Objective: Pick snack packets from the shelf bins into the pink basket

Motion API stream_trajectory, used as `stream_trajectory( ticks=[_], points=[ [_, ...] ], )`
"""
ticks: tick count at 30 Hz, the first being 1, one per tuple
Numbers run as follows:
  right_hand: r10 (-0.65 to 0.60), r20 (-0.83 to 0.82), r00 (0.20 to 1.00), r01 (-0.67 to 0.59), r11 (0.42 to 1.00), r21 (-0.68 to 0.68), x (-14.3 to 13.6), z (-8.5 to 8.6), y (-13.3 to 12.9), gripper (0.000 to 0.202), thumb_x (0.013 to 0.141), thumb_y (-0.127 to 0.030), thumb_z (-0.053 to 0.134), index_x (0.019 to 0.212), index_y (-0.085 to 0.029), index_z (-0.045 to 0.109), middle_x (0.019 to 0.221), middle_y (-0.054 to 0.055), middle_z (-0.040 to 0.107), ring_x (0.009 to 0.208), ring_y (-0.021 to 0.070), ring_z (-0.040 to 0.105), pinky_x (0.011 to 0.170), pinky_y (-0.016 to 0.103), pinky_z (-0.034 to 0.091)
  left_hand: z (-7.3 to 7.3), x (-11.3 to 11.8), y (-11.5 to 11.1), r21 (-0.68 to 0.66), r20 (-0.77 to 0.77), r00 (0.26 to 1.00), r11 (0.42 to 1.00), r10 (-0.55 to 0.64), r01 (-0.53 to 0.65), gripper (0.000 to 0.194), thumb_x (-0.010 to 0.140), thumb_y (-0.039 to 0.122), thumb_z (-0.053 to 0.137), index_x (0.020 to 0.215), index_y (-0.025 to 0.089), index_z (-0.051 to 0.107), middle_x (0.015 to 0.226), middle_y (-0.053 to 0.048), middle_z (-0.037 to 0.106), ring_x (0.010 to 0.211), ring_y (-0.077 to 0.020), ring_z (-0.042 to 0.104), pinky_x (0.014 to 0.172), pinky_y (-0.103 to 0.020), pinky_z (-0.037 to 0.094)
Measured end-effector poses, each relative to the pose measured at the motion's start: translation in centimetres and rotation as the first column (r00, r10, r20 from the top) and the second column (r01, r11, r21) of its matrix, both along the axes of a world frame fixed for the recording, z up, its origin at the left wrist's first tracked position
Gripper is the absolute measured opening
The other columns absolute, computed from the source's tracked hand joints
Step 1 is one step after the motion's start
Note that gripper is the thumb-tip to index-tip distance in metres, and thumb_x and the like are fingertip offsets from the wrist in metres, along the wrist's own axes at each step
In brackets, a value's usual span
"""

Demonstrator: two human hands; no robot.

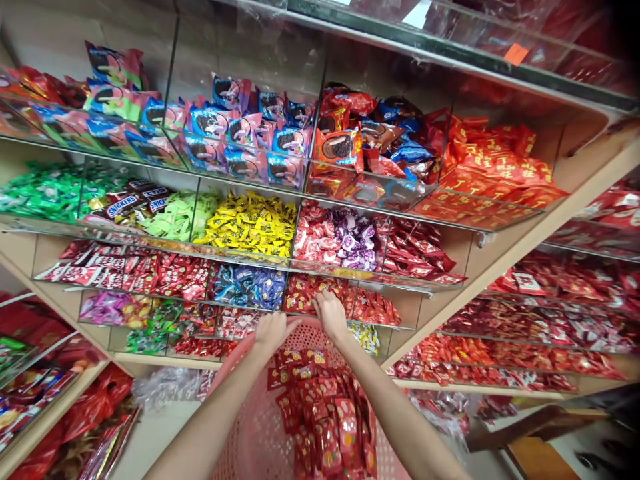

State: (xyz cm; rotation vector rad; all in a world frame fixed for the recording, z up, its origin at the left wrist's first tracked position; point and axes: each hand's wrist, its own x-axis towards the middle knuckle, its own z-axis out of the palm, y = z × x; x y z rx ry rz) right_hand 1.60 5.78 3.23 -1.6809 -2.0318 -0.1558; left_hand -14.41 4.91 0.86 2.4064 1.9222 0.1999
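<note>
In the head view, the left hand [273,331] grips the far rim of the pink perforated basket [250,420]; red packets [325,410] lie inside, nearer than both hands. The right hand [331,315] reaches red wrapped sweets [301,292] on the shelf unit [525,233]; its hold I cannot tell.

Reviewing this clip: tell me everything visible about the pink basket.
The pink basket looks like plastic, its walls pierced with many small holes, its far rim curved. It is open at the top, in front of the shelving unit, its near side cut off by the picture. Red packets lie inside, mostly toward the right. The left hand is at its far rim; whether the right hand touches it is unclear.
</note>
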Motion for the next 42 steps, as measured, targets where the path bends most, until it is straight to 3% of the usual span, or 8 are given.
stream_trajectory(
  ticks=[3, 6, 17, 23, 27, 33, 38, 42],
  points=[
    [0.033, 0.239, 0.970, -0.042, 0.998, 0.037, 0.8, -0.7, -0.6, 0.019, 0.083, -0.020, 0.036, 0.076, -0.018, 0.053, 0.077, 0.007, 0.053, 0.075, 0.0176, 0.044, 0.068, 0.028, 0.032, 0.0, 0.0, 0.0, -0.001, -0.001, 1.000, 1.000, 0.015, -0.015, 0.072, 0.074, 0.063, 0.012, 0.080, 0.011, 0.062, 0.080, -0.015, 0.061, 0.079, -0.0258, 0.057, 0.069, -0.034, 0.040],
    [0.060, 0.278, 0.959, -0.071, 0.997, 0.031, 1.2, -1.8, -1.0, 0.019, 0.084, -0.018, 0.035, 0.077, -0.019, 0.052, 0.078, 0.005, 0.051, 0.074, 0.0169, 0.043, 0.067, 0.028, 0.031, -0.1, 0.0, 0.0, 0.003, 0.005, 1.000, 1.000, 0.021, -0.021, 0.069, 0.074, 0.062, 0.016, 0.081, 0.011, 0.062, 0.080, -0.015, 0.061, 0.079, -0.0249, 0.057, 0.070, -0.033, 0.040],
    [0.009, -0.017, 1.000, -0.008, 1.000, 0.025, 1.4, -2.9, -1.1, 0.025, 0.081, -0.026, 0.037, 0.102, -0.017, 0.049, 0.092, 0.007, 0.052, 0.087, 0.0176, 0.044, 0.075, 0.029, 0.032, -0.3, 0.1, -0.1, 0.036, 0.003, 1.000, 0.999, 0.014, -0.014, 0.068, 0.076, 0.061, 0.015, 0.080, 0.011, 0.062, 0.080, -0.015, 0.061, 0.078, -0.0263, 0.057, 0.068, -0.036, 0.041],
    [0.062, -0.089, 0.994, -0.075, 0.986, -0.148, 0.8, -2.6, 0.6, 0.040, 0.075, -0.045, 0.048, 0.105, -0.019, 0.049, 0.098, 0.007, 0.056, 0.091, 0.0187, 0.047, 0.075, 0.030, 0.032, 0.0, 0.1, -0.2, -0.010, 0.013, 0.999, 0.999, 0.031, -0.031, 0.066, 0.075, 0.061, 0.017, 0.084, 0.012, 0.062, 0.083, -0.015, 0.061, 0.082, -0.0248, 0.056, 0.073, -0.034, 0.040],
    [0.091, -0.165, 0.982, -0.130, 0.961, -0.243, 0.9, -2.8, 0.7, 0.035, 0.073, -0.043, 0.052, 0.098, -0.019, 0.054, 0.091, 0.005, 0.059, 0.086, 0.0175, 0.050, 0.072, 0.028, 0.035, 0.0, 0.0, -0.2, -0.013, 0.014, 1.000, 1.000, 0.027, -0.027, 0.066, 0.076, 0.060, 0.018, 0.083, 0.012, 0.062, 0.083, -0.015, 0.061, 0.081, -0.0242, 0.056, 0.073, -0.034, 0.039],
    [0.157, -0.278, 0.948, -0.217, 0.955, -0.201, 1.7, -3.1, -0.2, 0.025, 0.078, -0.032, 0.046, 0.098, -0.019, 0.056, 0.098, 0.006, 0.059, 0.090, 0.0163, 0.052, 0.076, 0.028, 0.037, 0.0, 0.1, -0.3, 0.015, 0.015, 1.000, 1.000, 0.024, -0.024, 0.068, 0.075, 0.061, 0.016, 0.081, 0.011, 0.062, 0.081, -0.015, 0.061, 0.080, -0.0262, 0.056, 0.070, -0.035, 0.040],
    [0.105, -0.328, 0.939, -0.153, 0.981, -0.123, 1.6, -3.0, -0.7, 0.026, 0.080, -0.033, 0.043, 0.094, -0.017, 0.058, 0.092, 0.007, 0.061, 0.086, 0.0164, 0.054, 0.075, 0.028, 0.038, 0.0, 0.1, -0.2, -0.005, 0.010, 0.999, 1.000, 0.031, -0.031, 0.068, 0.075, 0.061, 0.017, 0.082, 0.011, 0.062, 0.082, -0.014, 0.061, 0.081, -0.0259, 0.056, 0.070, -0.034, 0.040],
    [0.097, -0.379, 0.920, -0.106, 0.994, -0.003, 1.1, -1.4, -1.7, 0.026, 0.082, -0.034, 0.039, 0.089, -0.017, 0.058, 0.087, 0.007, 0.061, 0.082, 0.0161, 0.053, 0.073, 0.027, 0.038, -0.2, 0.1, 0.0, 0.000, 0.024, 0.999, 1.000, 0.026, -0.026, 0.069, 0.074, 0.062, 0.016, 0.080, 0.011, 0.062, 0.082, -0.016, 0.061, 0.080, -0.0257, 0.057, 0.071, -0.035, 0.040]
  ],
)
